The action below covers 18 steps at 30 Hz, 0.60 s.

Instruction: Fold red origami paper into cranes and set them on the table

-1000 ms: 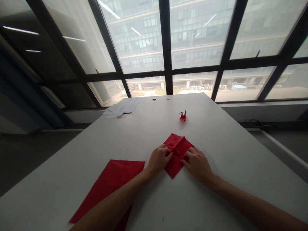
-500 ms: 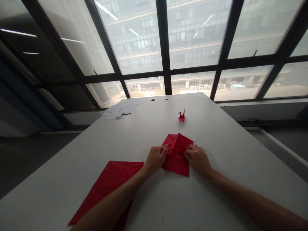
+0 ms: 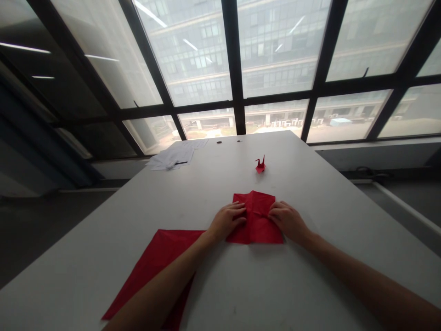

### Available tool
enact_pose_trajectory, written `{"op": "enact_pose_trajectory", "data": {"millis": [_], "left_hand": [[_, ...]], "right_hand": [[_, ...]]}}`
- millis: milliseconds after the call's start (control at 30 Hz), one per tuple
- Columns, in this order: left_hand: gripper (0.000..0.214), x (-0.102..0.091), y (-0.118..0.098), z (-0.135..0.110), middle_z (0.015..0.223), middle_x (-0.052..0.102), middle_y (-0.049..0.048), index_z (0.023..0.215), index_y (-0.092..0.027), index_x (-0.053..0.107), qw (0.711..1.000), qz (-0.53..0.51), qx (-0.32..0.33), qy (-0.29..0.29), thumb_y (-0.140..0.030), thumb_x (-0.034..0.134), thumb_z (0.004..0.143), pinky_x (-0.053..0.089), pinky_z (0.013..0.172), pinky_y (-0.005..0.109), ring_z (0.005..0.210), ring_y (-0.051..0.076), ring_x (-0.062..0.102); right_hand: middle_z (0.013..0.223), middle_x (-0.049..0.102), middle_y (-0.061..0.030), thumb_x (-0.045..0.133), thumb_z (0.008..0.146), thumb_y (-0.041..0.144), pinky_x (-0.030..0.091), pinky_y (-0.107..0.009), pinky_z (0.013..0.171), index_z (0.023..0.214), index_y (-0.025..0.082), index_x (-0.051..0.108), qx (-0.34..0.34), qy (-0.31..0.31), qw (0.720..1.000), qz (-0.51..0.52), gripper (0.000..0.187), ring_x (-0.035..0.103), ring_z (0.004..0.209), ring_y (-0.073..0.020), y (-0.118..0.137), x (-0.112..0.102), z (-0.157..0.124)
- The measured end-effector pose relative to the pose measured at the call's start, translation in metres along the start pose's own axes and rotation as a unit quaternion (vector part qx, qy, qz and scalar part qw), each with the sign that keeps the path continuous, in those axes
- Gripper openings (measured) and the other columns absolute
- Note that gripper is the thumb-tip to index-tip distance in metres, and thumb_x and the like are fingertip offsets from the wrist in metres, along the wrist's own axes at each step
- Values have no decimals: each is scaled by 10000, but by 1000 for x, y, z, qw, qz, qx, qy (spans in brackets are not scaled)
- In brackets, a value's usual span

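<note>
While the folded red paper (image 3: 257, 223) lies flat between them, left hand (image 3: 225, 222) presses its nine o'clock edge, right hand (image 3: 288, 221) its three o'clock edge, fingers extended, gripping nothing.

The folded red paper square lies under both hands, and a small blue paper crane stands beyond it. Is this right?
No: the head view shows the small paper crane is red, not blue. It stands beyond the folded red paper square, which lies under the left hand and right hand.
</note>
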<state>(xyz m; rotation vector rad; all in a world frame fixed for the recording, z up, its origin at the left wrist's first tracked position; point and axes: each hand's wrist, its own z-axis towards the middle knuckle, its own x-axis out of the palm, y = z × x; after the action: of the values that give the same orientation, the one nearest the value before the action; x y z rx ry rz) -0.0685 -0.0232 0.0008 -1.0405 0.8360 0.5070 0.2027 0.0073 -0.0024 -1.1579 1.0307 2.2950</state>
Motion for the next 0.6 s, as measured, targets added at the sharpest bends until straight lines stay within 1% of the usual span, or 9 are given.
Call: {"op": "enact_pose_trajectory", "data": {"millis": [133, 233, 333, 433, 500, 600], "left_hand": [[400, -1, 1, 0, 1381, 604, 31, 1255, -275, 674, 1000, -14, -21, 2, -339, 697, 860, 376, 1147, 421, 1347, 253, 498], [479, -1, 1, -2, 1397, 591, 32, 1326, -276, 620, 1000, 7, -26, -2, -333, 704, 858, 356, 1158, 406, 1372, 252, 467], [559, -1, 1, -4, 1482, 499, 35, 1432, -286, 507, 998, 53, -37, 9, -359, 656, 898, 287, 1190, 454, 1432, 281, 374], [548, -2, 3, -6, 1540, 413, 39, 1464, -285, 460, 995, 78, -41, 40, -383, 589, 941, 248, 1197, 499, 1462, 301, 311], [537, -3, 6, -6, 1538, 419, 38, 1455, -277, 473, 996, 77, -31, 44, -393, 584, 943, 252, 1199, 479, 1463, 287, 312], [536, -4, 9, -6, 1513, 463, 35, 1438, -268, 499, 997, 67, -19, 33, -395, 606, 929, 267, 1198, 441, 1451, 268, 334]], "right_hand": [[930, 711, -26, 576, 912, 217, 481, -299, 841, 789, 227, 737, 11, -5, 1000, 5, 203, 619, 881, -188, -2, -1, -1], [930, 710, -29, 570, 912, 223, 477, -299, 846, 787, 224, 738, 15, -3, 1000, 7, 209, 623, 878, -189, -2, -2, -1], [926, 709, -27, 562, 914, 224, 473, -293, 841, 789, 224, 736, 16, 1, 1000, 6, 214, 625, 877, -185, -4, -3, -2], [931, 708, -23, 563, 913, 227, 470, -289, 830, 788, 222, 730, 18, -4, 1000, 5, 208, 626, 876, -183, -7, -5, -2], [937, 709, -23, 566, 910, 227, 469, -290, 829, 779, 219, 727, 22, -7, 1000, 6, 208, 628, 872, -183, -8, -6, -2], [945, 711, -27, 568, 902, 226, 469, -292, 825, 775, 218, 730, 25, -6, 1000, 6, 207, 632, 870, -185, -10, -7, -2]]}}
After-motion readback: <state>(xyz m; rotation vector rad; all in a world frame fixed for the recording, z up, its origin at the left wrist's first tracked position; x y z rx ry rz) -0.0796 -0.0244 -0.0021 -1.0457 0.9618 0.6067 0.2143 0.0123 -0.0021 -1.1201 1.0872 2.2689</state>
